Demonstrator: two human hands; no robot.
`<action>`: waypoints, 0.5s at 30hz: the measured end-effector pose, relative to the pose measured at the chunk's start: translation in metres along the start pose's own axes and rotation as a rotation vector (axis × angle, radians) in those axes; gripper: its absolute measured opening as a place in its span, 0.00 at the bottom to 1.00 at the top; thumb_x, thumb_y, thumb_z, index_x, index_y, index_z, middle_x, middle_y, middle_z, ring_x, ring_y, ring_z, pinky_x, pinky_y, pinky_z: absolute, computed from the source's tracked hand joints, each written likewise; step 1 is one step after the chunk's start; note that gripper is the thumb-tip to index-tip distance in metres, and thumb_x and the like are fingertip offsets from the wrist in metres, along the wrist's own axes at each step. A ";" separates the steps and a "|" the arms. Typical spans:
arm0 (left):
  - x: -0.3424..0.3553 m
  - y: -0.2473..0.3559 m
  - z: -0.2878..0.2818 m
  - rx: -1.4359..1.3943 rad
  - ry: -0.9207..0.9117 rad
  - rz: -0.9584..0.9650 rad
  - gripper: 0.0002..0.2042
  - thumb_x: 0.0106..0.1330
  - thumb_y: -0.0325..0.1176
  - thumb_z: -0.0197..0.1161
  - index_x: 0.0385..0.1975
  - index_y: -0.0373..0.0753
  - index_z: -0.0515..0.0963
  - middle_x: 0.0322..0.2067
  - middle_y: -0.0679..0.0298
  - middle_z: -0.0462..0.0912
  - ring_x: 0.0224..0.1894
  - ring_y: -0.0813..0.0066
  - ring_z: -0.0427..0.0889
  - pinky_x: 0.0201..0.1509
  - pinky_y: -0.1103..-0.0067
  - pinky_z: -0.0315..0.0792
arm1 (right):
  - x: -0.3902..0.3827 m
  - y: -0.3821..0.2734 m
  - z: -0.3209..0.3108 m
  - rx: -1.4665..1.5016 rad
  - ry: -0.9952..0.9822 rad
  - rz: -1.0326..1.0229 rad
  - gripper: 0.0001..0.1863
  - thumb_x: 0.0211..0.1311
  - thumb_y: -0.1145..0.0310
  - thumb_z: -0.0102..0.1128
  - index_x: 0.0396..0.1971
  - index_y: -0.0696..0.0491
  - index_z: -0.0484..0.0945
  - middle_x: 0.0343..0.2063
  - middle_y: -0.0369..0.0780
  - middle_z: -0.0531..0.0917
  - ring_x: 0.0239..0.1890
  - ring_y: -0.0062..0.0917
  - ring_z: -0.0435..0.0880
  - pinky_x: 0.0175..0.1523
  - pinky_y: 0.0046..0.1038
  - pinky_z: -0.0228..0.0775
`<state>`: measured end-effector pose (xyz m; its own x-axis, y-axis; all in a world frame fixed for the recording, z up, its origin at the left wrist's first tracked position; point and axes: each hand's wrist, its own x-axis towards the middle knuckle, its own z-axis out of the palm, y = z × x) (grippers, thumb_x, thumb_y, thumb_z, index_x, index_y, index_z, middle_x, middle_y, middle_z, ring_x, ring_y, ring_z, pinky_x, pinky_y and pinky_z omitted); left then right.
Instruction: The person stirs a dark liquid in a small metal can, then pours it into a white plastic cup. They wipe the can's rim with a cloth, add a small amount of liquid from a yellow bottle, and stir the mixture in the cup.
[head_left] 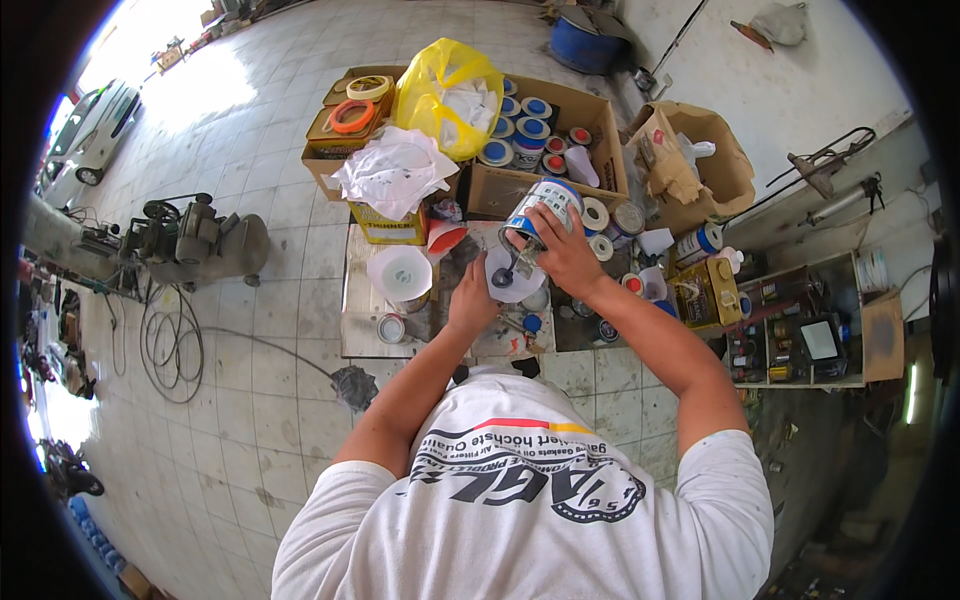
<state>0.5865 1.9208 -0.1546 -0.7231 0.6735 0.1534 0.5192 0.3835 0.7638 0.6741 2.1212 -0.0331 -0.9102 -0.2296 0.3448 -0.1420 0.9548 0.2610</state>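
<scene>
My right hand point(572, 256) is wrapped round a paint can point(541, 203) with a white and blue label. The can is tipped over a white cup point(520, 288), and dark liquid point(502, 277) shows inside the cup below its mouth. My left hand point(472, 302) is closed at the cup's left side, its fingertips partly hidden. Another white cup point(400, 272), wide-rimmed, stands left of that hand on the worktable point(365, 347). In front of it is a small open tin point(390, 328).
Behind the table, a cardboard box point(488, 190) holds several blue-lidded cans; a yellow plastic bag point(440, 85) and crumpled white paper point(398, 172) lie beside it. Gold tins point(707, 292) and a shelf unit point(800, 376) are right. A compressor point(215, 245) and hose point(172, 345) are on the left floor.
</scene>
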 end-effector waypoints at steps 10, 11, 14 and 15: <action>0.000 -0.004 0.004 -0.003 -0.001 -0.028 0.51 0.48 0.32 0.79 0.74 0.37 0.56 0.64 0.44 0.73 0.60 0.39 0.78 0.60 0.57 0.77 | 0.003 0.003 -0.007 -0.024 0.011 -0.048 0.36 0.60 0.64 0.59 0.72 0.31 0.71 0.69 0.43 0.67 0.75 0.39 0.64 0.71 0.67 0.53; -0.001 -0.005 0.005 -0.007 0.007 -0.022 0.51 0.48 0.32 0.80 0.74 0.37 0.56 0.64 0.44 0.73 0.60 0.39 0.78 0.60 0.57 0.77 | 0.004 0.003 -0.008 -0.070 0.019 -0.064 0.34 0.62 0.60 0.58 0.72 0.31 0.71 0.68 0.43 0.68 0.75 0.38 0.65 0.70 0.67 0.56; -0.001 -0.008 0.007 0.002 0.010 -0.013 0.51 0.47 0.32 0.80 0.74 0.37 0.56 0.63 0.44 0.73 0.60 0.39 0.78 0.60 0.57 0.77 | 0.005 0.007 -0.009 -0.037 0.043 -0.090 0.34 0.62 0.60 0.58 0.71 0.31 0.71 0.68 0.43 0.68 0.75 0.38 0.65 0.70 0.67 0.56; -0.001 -0.009 0.007 0.004 0.006 -0.017 0.51 0.48 0.32 0.80 0.74 0.37 0.56 0.63 0.44 0.73 0.61 0.39 0.78 0.60 0.56 0.77 | 0.005 0.007 -0.008 -0.046 0.055 -0.100 0.34 0.62 0.60 0.58 0.71 0.31 0.71 0.68 0.43 0.68 0.75 0.39 0.65 0.70 0.67 0.56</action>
<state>0.5860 1.9208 -0.1662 -0.7346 0.6629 0.1444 0.5087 0.3974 0.7637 0.6720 2.1249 -0.0223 -0.8697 -0.3341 0.3635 -0.2116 0.9175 0.3369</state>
